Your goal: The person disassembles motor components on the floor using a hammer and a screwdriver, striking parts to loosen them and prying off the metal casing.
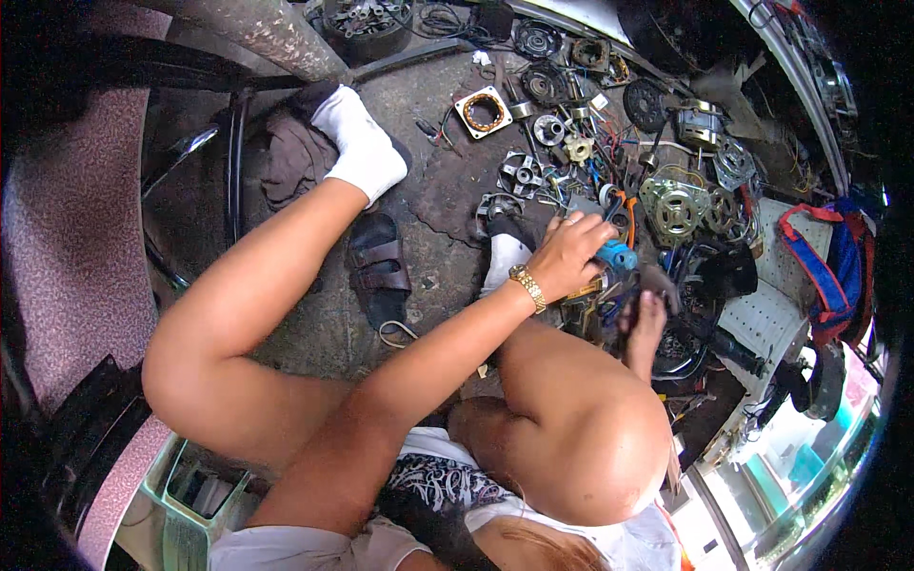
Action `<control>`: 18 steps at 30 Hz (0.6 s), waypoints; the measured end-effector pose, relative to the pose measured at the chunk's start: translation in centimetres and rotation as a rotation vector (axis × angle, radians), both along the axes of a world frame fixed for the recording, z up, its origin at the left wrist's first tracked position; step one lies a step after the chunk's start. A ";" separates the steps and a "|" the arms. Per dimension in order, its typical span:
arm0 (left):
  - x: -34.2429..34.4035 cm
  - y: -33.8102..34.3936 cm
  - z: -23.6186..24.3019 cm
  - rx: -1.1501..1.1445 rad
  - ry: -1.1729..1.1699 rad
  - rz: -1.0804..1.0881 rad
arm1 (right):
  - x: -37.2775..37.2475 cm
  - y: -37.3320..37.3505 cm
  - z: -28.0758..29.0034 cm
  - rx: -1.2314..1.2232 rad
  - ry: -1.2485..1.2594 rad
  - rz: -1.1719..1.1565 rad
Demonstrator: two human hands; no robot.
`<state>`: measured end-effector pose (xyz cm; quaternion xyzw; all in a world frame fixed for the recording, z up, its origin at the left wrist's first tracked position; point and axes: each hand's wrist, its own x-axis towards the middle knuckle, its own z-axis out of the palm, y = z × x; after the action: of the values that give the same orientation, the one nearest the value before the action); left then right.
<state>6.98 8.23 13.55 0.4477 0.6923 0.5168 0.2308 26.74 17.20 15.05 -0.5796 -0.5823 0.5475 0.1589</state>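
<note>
Left hand (pixel 573 251), gold bracelet watch (pixel 527 288) on wrist, fingers curled; blue rounded part (pixel 618 255) right beside them, can't tell if grasped. Right hand (pixel 647 322) below blue part, at blurred dark object (pixel 659 283); can't tell if gripping. Copper-wound stator (pixel 463 112) on floor (pixel 440 195), beyond left hand, well apart.

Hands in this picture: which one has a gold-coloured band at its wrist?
The left hand, at the blue object: the gold-coloured band circles its wrist. No band shows on the right hand.
</note>
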 end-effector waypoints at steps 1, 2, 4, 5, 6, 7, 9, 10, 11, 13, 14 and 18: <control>-0.1 0.1 0.1 0.016 -0.006 0.015 | -0.6 0.3 2.5 0.048 0.035 0.016; -0.2 0.3 0.2 0.032 -0.008 0.018 | -1.0 0.8 4.8 0.111 0.077 0.025; -0.3 0.5 0.0 0.050 -0.006 0.030 | -1.8 1.3 8.4 0.284 0.092 0.073; -0.3 0.5 0.1 0.043 -0.015 0.029 | -1.9 1.3 9.7 0.403 0.058 0.108; -0.2 0.6 0.3 0.041 -0.025 0.022 | -1.4 1.6 10.5 0.369 0.191 0.130; -0.2 0.7 0.5 0.038 -0.034 0.017 | -1.7 1.6 10.2 0.491 0.133 0.164; -0.3 0.9 0.5 0.059 -0.032 0.021 | -3.1 1.3 9.3 0.727 0.012 0.238; -0.3 0.9 0.5 0.067 -0.033 0.026 | -3.6 1.1 9.7 0.450 -0.230 0.339; -0.4 0.9 0.4 0.083 -0.031 0.042 | -4.6 1.1 10.1 0.655 -0.429 0.656; -0.9 1.0 0.4 0.110 -0.017 0.083 | -4.2 1.2 9.7 0.683 -0.415 0.529; -1.1 1.1 0.4 0.067 -0.043 0.067 | -4.3 1.4 9.9 0.603 -0.193 0.350; -0.9 0.9 0.5 0.065 -0.038 0.031 | -3.8 1.2 9.5 0.464 -0.180 0.299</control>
<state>6.12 9.14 14.01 0.4341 0.6776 0.5508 0.2213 22.94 18.44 24.53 -0.4818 -0.7826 0.3635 0.1526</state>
